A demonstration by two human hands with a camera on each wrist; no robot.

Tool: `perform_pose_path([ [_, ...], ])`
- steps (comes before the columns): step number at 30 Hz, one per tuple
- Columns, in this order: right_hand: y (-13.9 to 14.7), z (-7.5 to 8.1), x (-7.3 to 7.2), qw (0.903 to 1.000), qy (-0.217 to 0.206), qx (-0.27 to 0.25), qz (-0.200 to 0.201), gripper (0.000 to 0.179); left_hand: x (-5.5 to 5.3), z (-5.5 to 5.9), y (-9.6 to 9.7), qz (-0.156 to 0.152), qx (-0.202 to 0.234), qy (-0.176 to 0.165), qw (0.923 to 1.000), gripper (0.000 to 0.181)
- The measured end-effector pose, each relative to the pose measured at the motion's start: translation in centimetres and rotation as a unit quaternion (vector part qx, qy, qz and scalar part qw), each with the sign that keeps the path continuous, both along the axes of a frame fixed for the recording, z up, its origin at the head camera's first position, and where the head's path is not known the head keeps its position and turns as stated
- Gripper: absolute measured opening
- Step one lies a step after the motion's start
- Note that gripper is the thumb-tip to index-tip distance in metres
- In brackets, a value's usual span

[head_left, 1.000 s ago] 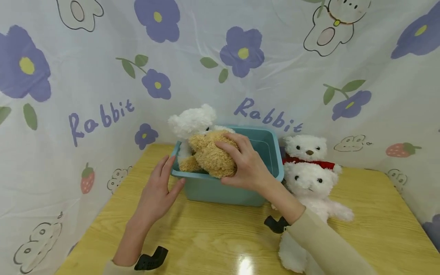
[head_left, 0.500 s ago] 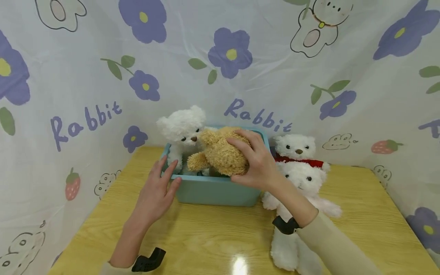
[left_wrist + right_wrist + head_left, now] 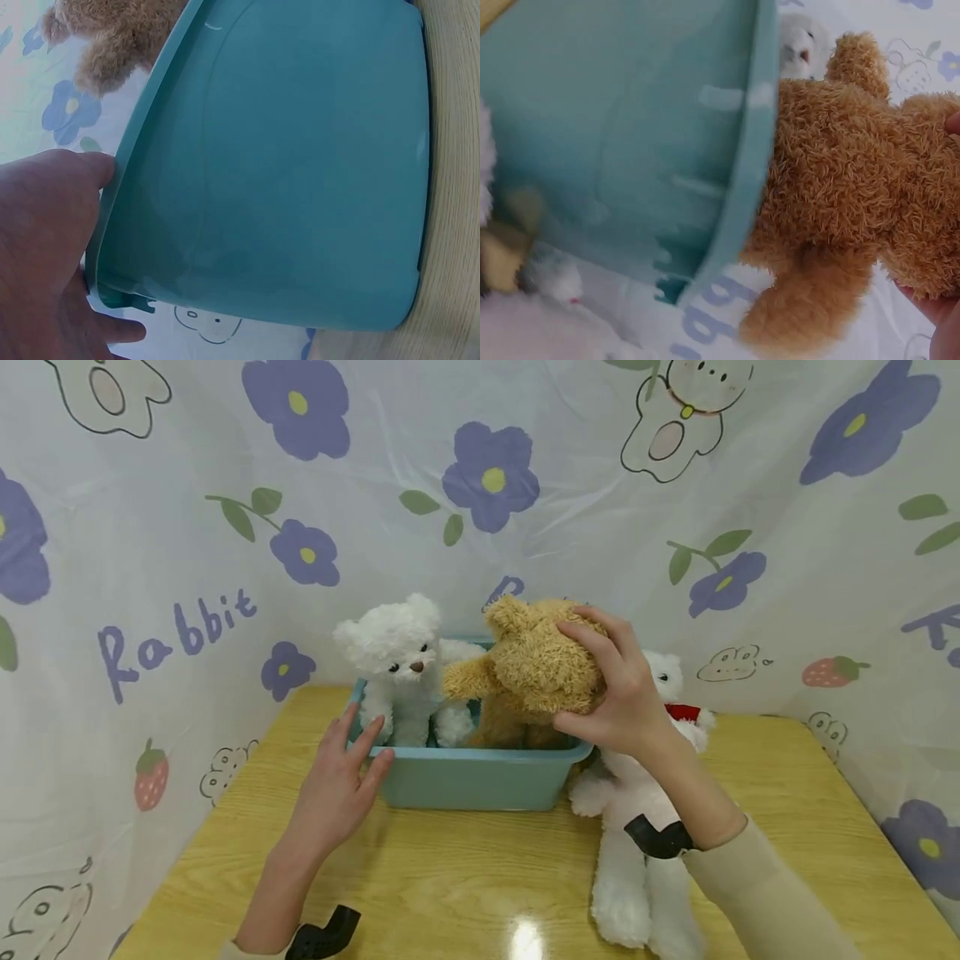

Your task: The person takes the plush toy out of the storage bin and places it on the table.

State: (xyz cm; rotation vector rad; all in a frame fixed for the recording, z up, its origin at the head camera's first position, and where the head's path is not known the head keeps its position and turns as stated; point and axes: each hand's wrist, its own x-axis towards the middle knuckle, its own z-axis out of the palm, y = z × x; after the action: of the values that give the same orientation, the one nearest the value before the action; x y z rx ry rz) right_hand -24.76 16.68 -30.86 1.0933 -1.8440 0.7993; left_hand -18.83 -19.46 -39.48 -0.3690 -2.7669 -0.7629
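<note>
My right hand (image 3: 618,693) grips a light-brown teddy bear (image 3: 543,660) by the back of its head, fingers over the top and thumb below. The bear is upright over the right half of a teal plastic bin (image 3: 480,777), its lower body behind the front rim and its face turned away. In the right wrist view, its furry back (image 3: 825,165) rises past the bin's rim. My left hand (image 3: 341,777) rests at the bin's front left corner, fingers fairly straight; the thumb (image 3: 97,166) touches the rim. A white teddy bear (image 3: 401,652) sits inside the bin at the left.
Right of the bin, a white and pale pink plush bear (image 3: 622,852) lies on the wooden table (image 3: 450,877). Behind it, partly covered by my right hand, is another white bear (image 3: 667,672) with a red scarf (image 3: 682,712). A flower-print cloth (image 3: 375,527) hangs behind the table.
The brown bear has moved up and to the right in my right hand, showing more of the white bear in the bin. My left hand stays at the bin's corner. The head view has shifted slightly.
</note>
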Motion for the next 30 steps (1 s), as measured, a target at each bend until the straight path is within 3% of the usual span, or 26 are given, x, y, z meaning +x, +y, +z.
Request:
perform_pose_path([
  [10,3.6,2.4,1.0,0.9925,0.021,-0.112,-0.043,0.074,0.0,-0.2,0.1,-0.006,0.017,0.005,0.9998,0.056],
  [13,4.2,3.2,1.5,0.9835,0.035,-0.171,-0.049,0.082,-0.1,-0.4,0.1,-0.009,0.022,0.009,0.9997,0.056],
  [20,4.4,4.5,2.7,0.9517,0.047,-0.302,-0.030,0.087,-0.1,-0.4,0.0,-0.008,0.030,0.010,0.9995,0.055],
  [26,5.8,5.3,2.9,0.9375,0.037,-0.346,-0.010,0.080,-0.1,-0.4,0.1,-0.005,0.026,0.010,0.9996,0.055],
  [30,7.1,6.4,3.6,0.9308,0.050,-0.360,-0.037,0.074,-0.1,-0.4,0.0,-0.006,0.025,0.012,0.9996,0.054],
])
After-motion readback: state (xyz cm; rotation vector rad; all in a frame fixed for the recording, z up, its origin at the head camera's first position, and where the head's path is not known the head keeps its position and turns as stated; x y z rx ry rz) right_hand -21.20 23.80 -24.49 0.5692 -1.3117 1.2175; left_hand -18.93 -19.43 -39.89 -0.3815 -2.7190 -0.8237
